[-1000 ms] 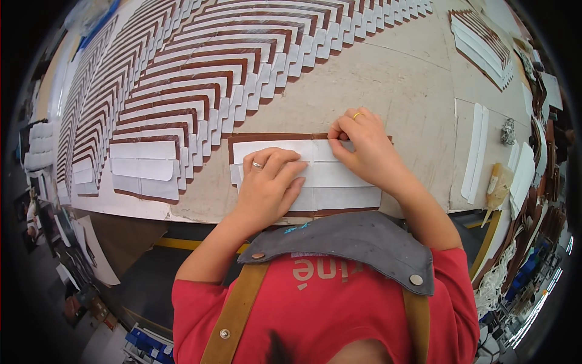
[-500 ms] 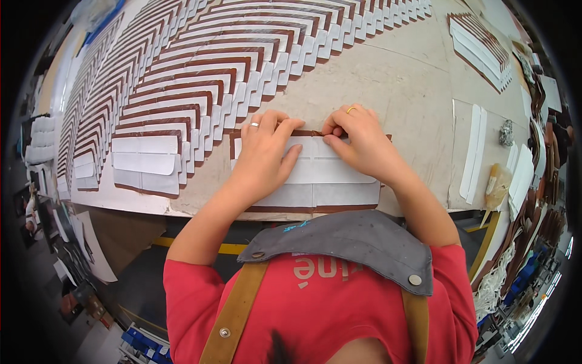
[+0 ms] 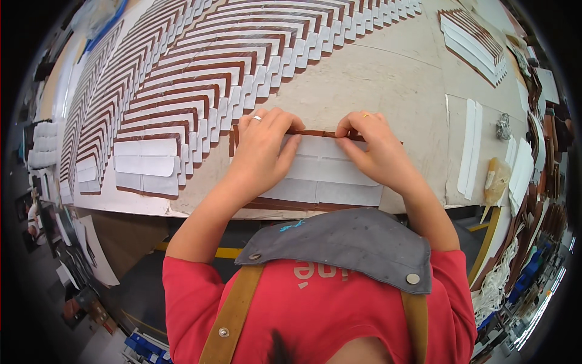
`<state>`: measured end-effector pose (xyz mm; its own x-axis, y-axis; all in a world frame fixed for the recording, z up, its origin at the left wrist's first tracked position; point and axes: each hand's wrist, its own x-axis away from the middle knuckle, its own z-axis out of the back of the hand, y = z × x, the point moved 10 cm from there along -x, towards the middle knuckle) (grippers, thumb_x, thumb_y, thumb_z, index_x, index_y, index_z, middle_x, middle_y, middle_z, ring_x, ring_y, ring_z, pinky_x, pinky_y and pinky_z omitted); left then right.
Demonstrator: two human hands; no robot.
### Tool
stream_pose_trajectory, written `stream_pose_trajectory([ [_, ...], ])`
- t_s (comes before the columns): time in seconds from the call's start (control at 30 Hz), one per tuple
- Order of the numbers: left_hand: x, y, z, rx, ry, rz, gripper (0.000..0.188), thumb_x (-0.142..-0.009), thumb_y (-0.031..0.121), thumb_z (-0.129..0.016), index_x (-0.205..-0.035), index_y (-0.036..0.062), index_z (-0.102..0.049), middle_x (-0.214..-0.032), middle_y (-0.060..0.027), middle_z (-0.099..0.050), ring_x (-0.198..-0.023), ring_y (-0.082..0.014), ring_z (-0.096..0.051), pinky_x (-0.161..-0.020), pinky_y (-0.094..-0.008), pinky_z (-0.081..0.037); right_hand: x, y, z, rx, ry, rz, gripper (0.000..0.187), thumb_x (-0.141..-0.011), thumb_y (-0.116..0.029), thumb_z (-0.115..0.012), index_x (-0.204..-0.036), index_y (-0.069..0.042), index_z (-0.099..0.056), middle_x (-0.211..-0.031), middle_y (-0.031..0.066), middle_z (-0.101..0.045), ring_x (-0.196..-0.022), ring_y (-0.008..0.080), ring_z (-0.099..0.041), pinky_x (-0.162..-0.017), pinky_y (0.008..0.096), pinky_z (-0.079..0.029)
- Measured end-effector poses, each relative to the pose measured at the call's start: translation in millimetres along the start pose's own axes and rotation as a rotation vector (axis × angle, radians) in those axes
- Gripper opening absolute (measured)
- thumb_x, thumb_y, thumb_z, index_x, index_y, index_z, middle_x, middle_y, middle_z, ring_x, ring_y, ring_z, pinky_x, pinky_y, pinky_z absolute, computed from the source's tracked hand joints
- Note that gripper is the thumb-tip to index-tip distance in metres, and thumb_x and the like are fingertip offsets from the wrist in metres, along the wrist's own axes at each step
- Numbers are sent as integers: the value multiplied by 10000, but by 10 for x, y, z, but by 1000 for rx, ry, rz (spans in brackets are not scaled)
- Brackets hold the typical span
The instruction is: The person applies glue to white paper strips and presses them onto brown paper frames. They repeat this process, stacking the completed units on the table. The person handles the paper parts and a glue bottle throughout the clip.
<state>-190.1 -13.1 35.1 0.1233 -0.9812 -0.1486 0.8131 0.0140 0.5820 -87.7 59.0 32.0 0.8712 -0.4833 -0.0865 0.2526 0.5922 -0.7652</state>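
A flat panel with white backing and brown edging (image 3: 330, 171) lies at the table's near edge in front of me. My left hand (image 3: 265, 148) covers its left part, with thumb and forefinger pinched on the brown strip along the far edge. Farther right on that same strip, my right hand (image 3: 377, 148) pinches with thumb and bent fingers. Between the two hands the strip (image 3: 312, 132) stands slightly raised from the white backing. Part of the panel's left side is hidden under my left hand and forearm.
Long overlapping rows of similar brown-edged white panels (image 3: 145, 159) fill the table's left and far side. A smaller stack (image 3: 473, 45) lies far right. White strips (image 3: 470, 148), a crumpled silvery lump (image 3: 503, 126) and a yellowish brush-like tool (image 3: 496, 181) are to the right.
My right hand has shifted slightly right along the far edge. More of the brown strip shows between my hands, lifted and folded toward me.
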Motion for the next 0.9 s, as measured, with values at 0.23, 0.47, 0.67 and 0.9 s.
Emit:
stream_pose_trajectory([
  [0.23, 68, -498, 156, 80, 98, 254, 370, -776, 74, -621, -1128, 54, -508, -838, -66, -572, -787, -206, -534, -767, -328, -384, 66, 200, 267, 33, 120, -84, 81, -781, -31, -582, -833, -55, -524, -781, 69, -576, -750, 226, -544, -796, 322, -370],
  [0.47, 190, -576, 175, -75, 207, 296, 419, -786, 44, -596, -1185, 27, -470, -1091, -124, -510, -946, -228, -497, -801, -328, -424, 113, 124, 338, 271, 264, 72, 164, -782, -52, -609, -941, -39, -575, -899, 97, -592, -864, 253, -553, -785, 357, -421],
  [0.67, 164, 116, -314, -174, -57, -90, 480, -831, 145, -561, -1276, 30, -421, -1341, -135, -392, -1239, -308, -366, -1014, -452, -270, 274, -35, -249, 304, 131, 259, 335, -775, -75, -602, -1099, -3, -559, -1150, 105, -551, -1102, 250, -507, -939, 373, -409],
  [0.9, 182, 95, -598, -150, -280, -74, 591, -861, 227, -532, -1370, 31, -306, -1456, -136, -239, -1363, -295, -182, -1100, -458, -135, 289, 16, -347, 356, 9, 207, 485, -797, -99, -578, -1262, -32, -461, -1286, 98, -476, -1197, 246, -442, -1007, 392, -346],
])
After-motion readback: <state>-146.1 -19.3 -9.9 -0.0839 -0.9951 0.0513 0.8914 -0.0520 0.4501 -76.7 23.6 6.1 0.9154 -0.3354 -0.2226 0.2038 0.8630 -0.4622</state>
